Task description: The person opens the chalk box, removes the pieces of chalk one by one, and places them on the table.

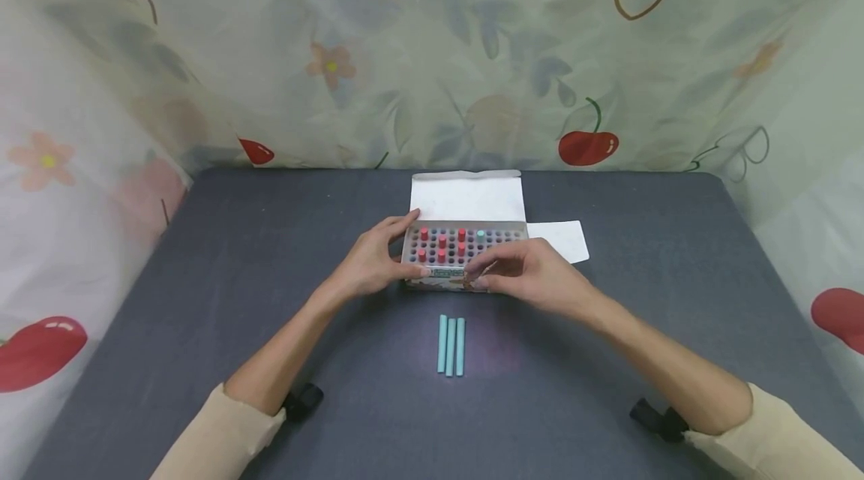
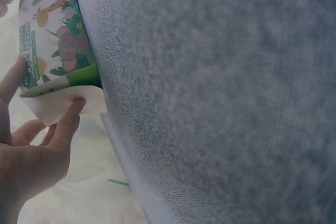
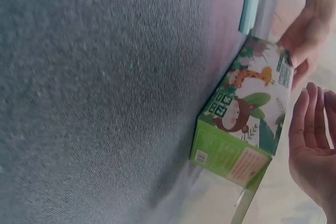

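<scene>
A cardboard box of chalk [image 1: 445, 283] stands on the table, its animal-printed front [image 2: 55, 30] towards me. Inside is a tray of round holes [image 1: 451, 234] with several red chalk sticks [image 1: 442, 241] and one light blue chalk stick [image 1: 481, 235] standing in it. My left hand [image 1: 373, 259] holds the box's left end, thumb at the front edge; a finger touches a white side flap [image 2: 63, 103]. My right hand [image 1: 540, 277] is over the box's front right part, fingers loosely bent, nothing visible between them [image 3: 315, 150]. Three light blue chalk sticks [image 1: 451, 345] lie in front of the box.
The box's white lid [image 1: 467, 196] is folded back behind it. A white side flap [image 1: 560, 240] sticks out on the right. Dark grey cloth covers the table [image 1: 270, 210], and a patterned curtain [image 1: 432, 52] hangs behind it and at both sides.
</scene>
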`<state>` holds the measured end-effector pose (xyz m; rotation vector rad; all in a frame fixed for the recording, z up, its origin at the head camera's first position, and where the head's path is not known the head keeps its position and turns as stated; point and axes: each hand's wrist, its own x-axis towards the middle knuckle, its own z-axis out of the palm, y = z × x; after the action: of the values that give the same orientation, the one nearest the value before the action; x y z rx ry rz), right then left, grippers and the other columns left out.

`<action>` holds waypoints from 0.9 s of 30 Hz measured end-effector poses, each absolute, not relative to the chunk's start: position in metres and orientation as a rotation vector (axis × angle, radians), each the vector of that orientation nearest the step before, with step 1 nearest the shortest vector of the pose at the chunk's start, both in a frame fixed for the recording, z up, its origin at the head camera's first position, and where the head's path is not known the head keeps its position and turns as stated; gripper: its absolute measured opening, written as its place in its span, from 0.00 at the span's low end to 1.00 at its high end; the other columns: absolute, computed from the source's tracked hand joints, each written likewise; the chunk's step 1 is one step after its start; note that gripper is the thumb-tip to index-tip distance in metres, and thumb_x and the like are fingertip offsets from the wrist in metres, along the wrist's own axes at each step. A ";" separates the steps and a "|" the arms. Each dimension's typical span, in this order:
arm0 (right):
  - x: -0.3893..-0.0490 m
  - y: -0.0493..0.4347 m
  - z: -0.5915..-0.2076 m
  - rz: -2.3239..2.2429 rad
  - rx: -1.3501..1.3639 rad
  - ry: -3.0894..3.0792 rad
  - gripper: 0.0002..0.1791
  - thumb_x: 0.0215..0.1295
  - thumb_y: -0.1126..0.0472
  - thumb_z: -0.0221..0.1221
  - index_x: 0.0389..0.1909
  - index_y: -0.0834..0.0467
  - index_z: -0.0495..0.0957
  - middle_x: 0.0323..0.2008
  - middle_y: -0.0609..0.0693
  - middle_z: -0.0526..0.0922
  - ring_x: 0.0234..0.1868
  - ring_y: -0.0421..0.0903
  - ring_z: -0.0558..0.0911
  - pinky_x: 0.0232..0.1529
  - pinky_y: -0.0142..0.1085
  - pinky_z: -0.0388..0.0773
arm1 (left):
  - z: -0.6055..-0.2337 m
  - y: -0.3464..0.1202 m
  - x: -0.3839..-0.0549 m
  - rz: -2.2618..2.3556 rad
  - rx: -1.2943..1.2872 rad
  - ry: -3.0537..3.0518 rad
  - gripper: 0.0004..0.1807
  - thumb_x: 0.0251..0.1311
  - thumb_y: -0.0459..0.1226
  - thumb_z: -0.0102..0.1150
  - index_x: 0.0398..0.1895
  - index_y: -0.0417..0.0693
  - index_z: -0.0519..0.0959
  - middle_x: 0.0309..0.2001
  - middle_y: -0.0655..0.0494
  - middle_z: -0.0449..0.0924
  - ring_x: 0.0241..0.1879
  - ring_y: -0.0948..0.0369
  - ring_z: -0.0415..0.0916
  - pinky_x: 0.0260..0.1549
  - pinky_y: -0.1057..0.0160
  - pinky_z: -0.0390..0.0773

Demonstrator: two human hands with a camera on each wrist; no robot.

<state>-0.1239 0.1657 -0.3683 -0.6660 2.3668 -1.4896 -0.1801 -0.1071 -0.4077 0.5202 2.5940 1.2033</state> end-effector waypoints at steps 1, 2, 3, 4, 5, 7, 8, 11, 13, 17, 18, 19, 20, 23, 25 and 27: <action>-0.126 0.166 -0.368 -1.487 -0.656 2.382 0.11 0.63 0.67 0.66 0.46 0.55 0.86 0.42 0.50 0.86 0.42 0.52 0.85 0.43 0.35 0.81 | -0.408 -0.107 -0.180 1.202 0.518 2.594 0.53 0.52 0.41 0.76 0.79 0.58 0.55 0.71 0.47 0.62 0.53 0.52 0.74 0.46 0.56 0.79; -0.128 0.167 -0.368 -1.493 -0.655 2.392 0.11 0.63 0.67 0.66 0.46 0.55 0.86 0.42 0.50 0.86 0.42 0.51 0.85 0.43 0.35 0.81 | -0.408 -0.107 -0.180 1.202 0.515 2.593 0.53 0.52 0.41 0.76 0.79 0.58 0.55 0.71 0.47 0.61 0.53 0.52 0.74 0.47 0.56 0.79; -0.131 0.167 -0.368 -1.501 -0.648 2.397 0.11 0.62 0.67 0.66 0.46 0.55 0.86 0.42 0.50 0.86 0.42 0.50 0.85 0.43 0.35 0.80 | -0.408 -0.107 -0.180 1.204 0.515 2.591 0.53 0.52 0.40 0.76 0.79 0.58 0.55 0.71 0.47 0.61 0.54 0.52 0.74 0.47 0.56 0.79; -0.133 0.168 -0.368 -1.500 -0.642 2.410 0.11 0.63 0.67 0.66 0.45 0.55 0.86 0.42 0.50 0.86 0.42 0.49 0.85 0.43 0.34 0.80 | -0.408 -0.107 -0.180 1.207 0.516 2.588 0.53 0.52 0.40 0.76 0.79 0.58 0.55 0.71 0.47 0.61 0.54 0.52 0.74 0.47 0.56 0.79; -0.136 0.169 -0.368 -1.504 -0.633 2.416 0.11 0.63 0.66 0.66 0.46 0.55 0.86 0.42 0.50 0.87 0.41 0.48 0.85 0.43 0.34 0.79 | -0.408 -0.107 -0.180 1.211 0.517 2.585 0.53 0.52 0.40 0.76 0.79 0.58 0.55 0.71 0.47 0.61 0.54 0.52 0.74 0.48 0.56 0.79; -0.142 0.171 -0.369 -1.497 -0.625 2.441 0.11 0.63 0.66 0.67 0.46 0.55 0.86 0.42 0.50 0.87 0.41 0.47 0.85 0.42 0.34 0.79 | -0.408 -0.107 -0.180 1.213 0.519 2.586 0.53 0.52 0.40 0.76 0.79 0.58 0.55 0.71 0.46 0.61 0.54 0.52 0.74 0.48 0.56 0.79; -0.145 0.172 -0.370 -1.494 -0.621 2.454 0.11 0.63 0.65 0.67 0.46 0.55 0.86 0.42 0.51 0.87 0.41 0.47 0.85 0.42 0.34 0.79 | -0.408 -0.107 -0.180 1.217 0.520 2.584 0.53 0.52 0.40 0.76 0.79 0.58 0.55 0.71 0.46 0.61 0.54 0.52 0.74 0.47 0.56 0.79; -0.153 0.175 -0.373 -1.490 -0.587 2.487 0.11 0.63 0.65 0.67 0.45 0.54 0.87 0.43 0.51 0.87 0.41 0.48 0.85 0.40 0.35 0.80 | -0.408 -0.107 -0.179 1.214 0.523 2.587 0.52 0.52 0.40 0.76 0.79 0.58 0.55 0.71 0.47 0.61 0.54 0.53 0.74 0.47 0.57 0.78; -0.157 0.178 -0.375 -1.491 -0.560 2.517 0.10 0.63 0.64 0.67 0.45 0.54 0.87 0.43 0.50 0.87 0.41 0.48 0.85 0.40 0.37 0.80 | -0.408 -0.107 -0.178 1.204 0.528 2.593 0.52 0.52 0.40 0.76 0.79 0.58 0.55 0.71 0.47 0.61 0.53 0.52 0.74 0.46 0.57 0.77; -0.164 0.180 -0.378 -1.450 -0.514 2.610 0.09 0.63 0.63 0.66 0.44 0.53 0.87 0.42 0.47 0.86 0.39 0.46 0.85 0.41 0.39 0.79 | -0.408 -0.106 -0.179 1.196 0.543 2.599 0.52 0.53 0.40 0.76 0.79 0.57 0.55 0.71 0.46 0.61 0.52 0.52 0.74 0.44 0.58 0.76; -0.165 0.179 -0.379 -1.435 -0.507 2.635 0.09 0.64 0.63 0.66 0.44 0.53 0.87 0.41 0.47 0.86 0.39 0.46 0.85 0.41 0.39 0.78 | -0.408 -0.106 -0.179 1.195 0.544 2.599 0.52 0.53 0.40 0.76 0.79 0.57 0.55 0.71 0.46 0.61 0.52 0.52 0.74 0.44 0.58 0.76; -0.166 0.179 -0.379 -1.420 -0.504 2.656 0.09 0.64 0.63 0.65 0.44 0.53 0.87 0.41 0.47 0.86 0.39 0.46 0.85 0.40 0.40 0.78 | -0.408 -0.106 -0.179 1.196 0.544 2.598 0.52 0.53 0.40 0.76 0.79 0.57 0.55 0.71 0.47 0.61 0.51 0.53 0.74 0.44 0.59 0.76; -0.167 0.178 -0.379 -1.407 -0.498 2.674 0.09 0.64 0.64 0.65 0.44 0.53 0.87 0.41 0.47 0.86 0.38 0.46 0.85 0.40 0.41 0.77 | -0.408 -0.106 -0.179 1.200 0.545 2.598 0.52 0.53 0.40 0.76 0.79 0.57 0.55 0.71 0.47 0.61 0.51 0.53 0.74 0.44 0.59 0.76; -0.169 0.176 -0.379 -1.379 -0.476 2.718 0.09 0.64 0.64 0.65 0.44 0.54 0.87 0.40 0.47 0.87 0.37 0.46 0.85 0.38 0.43 0.77 | -0.408 -0.107 -0.178 1.207 0.546 2.595 0.52 0.53 0.40 0.76 0.79 0.56 0.55 0.71 0.47 0.61 0.51 0.53 0.75 0.43 0.58 0.76; -0.169 0.175 -0.379 -1.361 -0.466 2.740 0.09 0.64 0.64 0.65 0.44 0.54 0.87 0.40 0.47 0.87 0.38 0.45 0.85 0.39 0.43 0.77 | -0.407 -0.107 -0.178 1.214 0.544 2.593 0.52 0.53 0.40 0.76 0.79 0.57 0.55 0.71 0.48 0.61 0.51 0.53 0.74 0.44 0.59 0.75; -0.170 0.174 -0.380 -1.337 -0.456 2.765 0.09 0.64 0.63 0.65 0.44 0.53 0.87 0.41 0.47 0.87 0.38 0.43 0.85 0.40 0.42 0.77 | -0.407 -0.107 -0.178 1.222 0.541 2.590 0.53 0.52 0.39 0.76 0.79 0.56 0.55 0.71 0.48 0.61 0.51 0.53 0.74 0.43 0.59 0.76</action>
<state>-0.1703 0.1736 -0.3795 -0.4565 2.7650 -1.3365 -0.1784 -0.1074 -0.4072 0.5409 2.5902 1.2221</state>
